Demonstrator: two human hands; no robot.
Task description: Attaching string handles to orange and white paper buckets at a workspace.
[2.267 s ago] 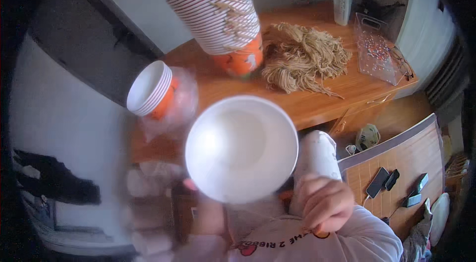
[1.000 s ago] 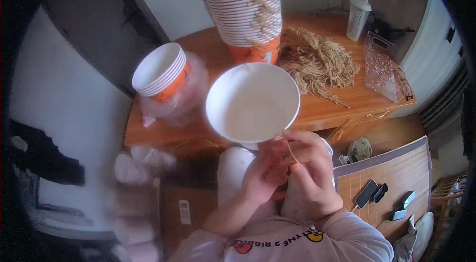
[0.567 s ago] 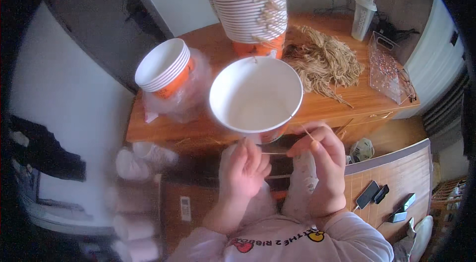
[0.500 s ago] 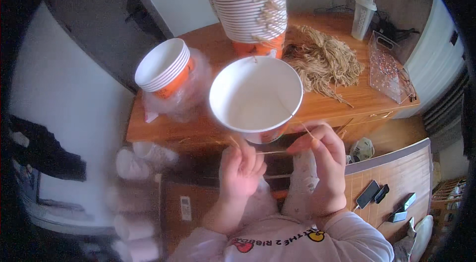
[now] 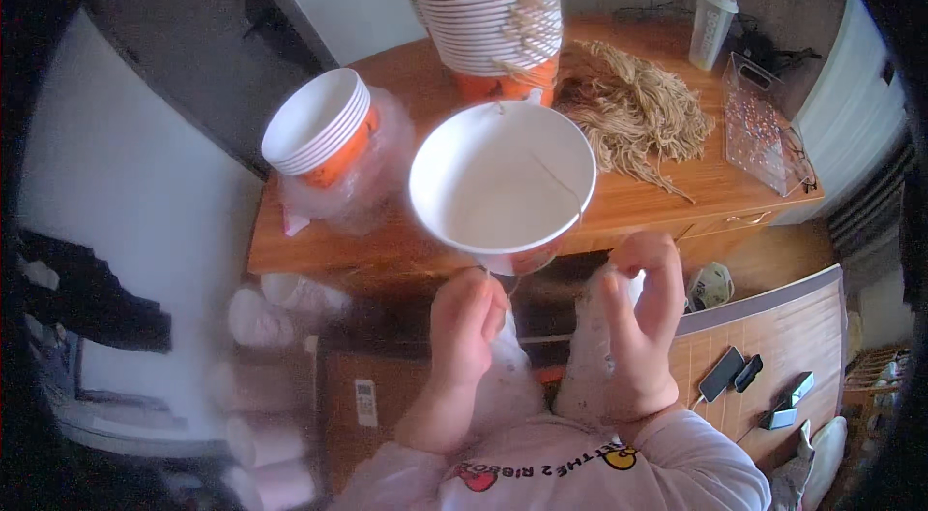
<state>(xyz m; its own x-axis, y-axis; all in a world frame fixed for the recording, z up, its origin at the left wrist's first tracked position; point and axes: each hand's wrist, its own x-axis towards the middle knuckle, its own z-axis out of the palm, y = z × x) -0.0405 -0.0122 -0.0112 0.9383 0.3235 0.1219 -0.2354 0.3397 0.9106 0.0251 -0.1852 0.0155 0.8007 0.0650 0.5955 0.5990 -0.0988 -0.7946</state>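
A large white paper bucket [image 5: 454, 187] with an orange-red outside stands at the near table edge, its mouth tilted toward me. One piece of tan string [image 5: 556, 174] hangs over its right rim and partly inside. Just below the bucket, my left hand [image 5: 466, 332] is closed in a pinch on the string, whose short end shows above the fingertips. To its right my right hand [image 5: 643, 332] is raised with thumb and forefinger curved and slightly apart, and no string shows between them. Its other fingers are mostly hidden.
Behind the bucket rises a tall stack of paper buckets [image 5: 474, 18] with strings hanging down it. A heap of tan strings [image 5: 643, 115] lies right. Nested buckets [image 5: 314, 124] in plastic film stand left. A clear box [image 5: 764, 129] and a lidded cup [image 5: 712, 26] are farther right.
My right hand has let go of the string that was stretched between both hands and opened slightly. The string now hangs slack at the bucket's rim. My left hand keeps its pinch.
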